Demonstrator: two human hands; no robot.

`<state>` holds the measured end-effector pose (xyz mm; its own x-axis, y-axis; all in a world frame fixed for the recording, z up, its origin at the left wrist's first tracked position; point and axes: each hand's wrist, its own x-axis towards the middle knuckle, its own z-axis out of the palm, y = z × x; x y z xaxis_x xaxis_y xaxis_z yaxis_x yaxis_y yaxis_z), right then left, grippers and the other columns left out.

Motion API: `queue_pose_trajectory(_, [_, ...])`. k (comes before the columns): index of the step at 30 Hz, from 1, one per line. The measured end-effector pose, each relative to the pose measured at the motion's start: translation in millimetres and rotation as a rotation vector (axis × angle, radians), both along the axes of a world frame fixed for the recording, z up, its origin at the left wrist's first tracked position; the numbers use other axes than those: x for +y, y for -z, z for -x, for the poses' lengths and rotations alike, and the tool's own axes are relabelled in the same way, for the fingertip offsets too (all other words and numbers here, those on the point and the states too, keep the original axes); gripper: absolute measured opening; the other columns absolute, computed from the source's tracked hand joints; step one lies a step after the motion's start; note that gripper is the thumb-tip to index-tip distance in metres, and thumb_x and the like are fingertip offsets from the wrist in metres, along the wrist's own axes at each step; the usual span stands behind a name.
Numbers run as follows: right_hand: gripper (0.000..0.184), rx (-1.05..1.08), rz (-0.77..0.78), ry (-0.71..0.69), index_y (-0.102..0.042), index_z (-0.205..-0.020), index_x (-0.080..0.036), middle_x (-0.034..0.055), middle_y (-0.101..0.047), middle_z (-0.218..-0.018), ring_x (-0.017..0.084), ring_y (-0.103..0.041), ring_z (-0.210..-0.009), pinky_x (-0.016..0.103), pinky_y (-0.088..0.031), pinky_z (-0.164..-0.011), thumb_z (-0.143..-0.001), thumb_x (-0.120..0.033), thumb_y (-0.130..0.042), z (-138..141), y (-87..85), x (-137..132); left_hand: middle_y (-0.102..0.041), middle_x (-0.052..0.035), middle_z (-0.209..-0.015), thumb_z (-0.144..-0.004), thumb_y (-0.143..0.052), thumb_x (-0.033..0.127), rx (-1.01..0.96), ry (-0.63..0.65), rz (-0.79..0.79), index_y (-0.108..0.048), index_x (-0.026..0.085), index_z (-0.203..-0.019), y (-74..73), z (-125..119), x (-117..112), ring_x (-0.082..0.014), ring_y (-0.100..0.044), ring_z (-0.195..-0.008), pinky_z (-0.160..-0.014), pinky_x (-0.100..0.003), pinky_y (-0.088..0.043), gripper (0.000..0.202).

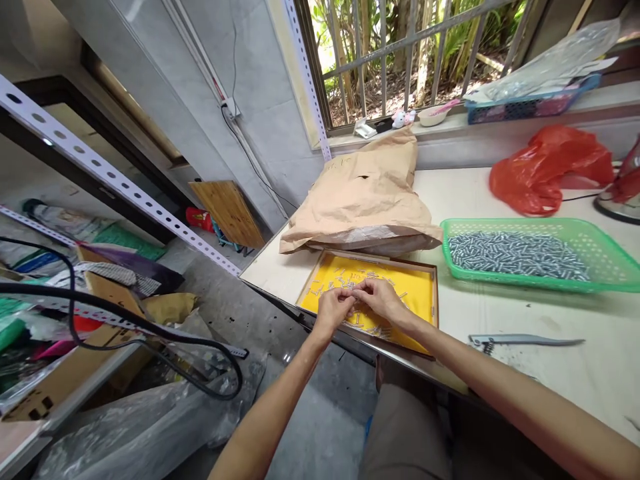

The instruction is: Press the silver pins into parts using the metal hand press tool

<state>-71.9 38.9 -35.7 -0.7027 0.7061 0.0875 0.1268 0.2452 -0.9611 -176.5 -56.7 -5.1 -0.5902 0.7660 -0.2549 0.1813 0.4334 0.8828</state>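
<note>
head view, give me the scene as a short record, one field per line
left hand: fingers bunched above the yellow tray, anything held unclear
right hand: fingertips close to the left hand's, anything held unclear
in tray: small metal pieces, scattered
right of tray: green basket holding many silvery pieces; grey tool in front
behind tray: brown paper bag
behind basket: red plastic bag

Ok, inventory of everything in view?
table: one, pale, right
tray: one, yellow, brown rim, table edge
perforated basket: one, green, right of tray
small metal rods: many, silver, perforated basket and tray
paper bag: one, brown, behind tray
plastic bag: one, red, table back
spring-handled tool: one, grey, table right
windowsill basket: one, blue, top right
window bars: several, grey, top right
wooden board: one, brown, left
clutter: uncountable, mixed, left
left hand: one, bare, over tray
right hand: one, bare, over tray
</note>
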Motion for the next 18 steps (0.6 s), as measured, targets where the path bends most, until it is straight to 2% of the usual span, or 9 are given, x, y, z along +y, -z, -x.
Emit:
queue_pose_trajectory(2, [0.019, -0.030, -0.094, -0.016, -0.067, -0.070, -0.016, 0.0014, -0.067, -0.067, 0.014, -0.057, -0.061, 0.024, -0.039, -0.057, -0.078, -0.033, -0.062, 0, -12.2, 2, -0.062, 0.0030, -0.056, -0.075, -0.060, 0.014, -0.001, 0.026, -0.012, -0.065, 0.014, -0.079, -6.9, 2, 0, -0.0104, -0.059, -0.050, -0.054, -0.022, -0.050, 0.007])
queue_pose_trajectory(4, [0.018, -0.040, -0.172, -0.026, -0.067, -0.072, -0.016, 0.0010, -0.068, -0.069, 0.013, -0.057, -0.062, 0.023, -0.037, -0.057, -0.081, -0.031, -0.062, 0, -29.0, 6, -0.064, 0.0020, -0.060, -0.072, -0.063, 0.015, 0.083, 0.076, -0.043, -0.065, 0.014, -0.077, -18.5, 4, 3, -0.0107, -0.061, -0.054, -0.056, -0.021, -0.050, 0.005])
queue_pose_trajectory(8, [0.011, -0.024, -0.302, -0.040, -0.067, -0.075, -0.015, 0.0005, -0.068, -0.070, 0.011, -0.057, -0.064, 0.022, -0.037, -0.058, -0.080, -0.022, -0.063, 0, -69.0, 21, -0.064, 0.0021, -0.058, -0.069, -0.071, 0.026, 0.340, 0.132, -0.107, -0.065, 0.015, -0.073, -52.4, 9, 15, -0.0110, -0.061, -0.053, -0.052, -0.019, -0.045, 0.014])
queue_pose_trajectory(11, [0.007, -0.017, -0.390, -0.058, -0.068, -0.075, -0.015, -0.0001, -0.066, -0.068, 0.010, -0.055, -0.062, 0.022, -0.035, -0.057, -0.079, -0.017, -0.062, -4, -95.1, 32, -0.064, 0.0016, -0.056, -0.068, -0.072, 0.032, 0.404, 0.163, -0.138, -0.065, 0.015, -0.071, -77.5, 12, 24, -0.0113, -0.061, -0.052, -0.051, -0.019, -0.045, 0.019])
queue_pose_trajectory(14, [0.009, 0.005, -0.424, -0.109, -0.069, -0.077, -0.015, -0.0009, -0.066, -0.067, 0.009, -0.054, -0.061, 0.021, -0.035, -0.056, -0.078, -0.017, -0.060, -9, -109.9, 37, -0.063, 0.0011, -0.055, -0.066, -0.074, 0.034, 0.285, 0.197, -0.183, -0.063, 0.014, -0.068, -92.1, 12, 27, -0.0106, -0.061, -0.050, -0.051, -0.020, -0.048, 0.023])
queue_pose_trajectory(18, [0.011, 0.013, -0.392, -0.165, -0.069, -0.082, -0.015, -0.0017, -0.066, -0.069, 0.008, -0.054, -0.061, 0.021, -0.036, -0.057, -0.079, -0.016, -0.058, -13, -108.2, 34, -0.061, 0.0020, -0.055, -0.062, -0.078, 0.032, 0.003, 0.193, -0.165, -0.060, 0.012, -0.068, -90.9, 13, 22, -0.0085, -0.059, -0.049, -0.054, -0.022, -0.052, 0.028])
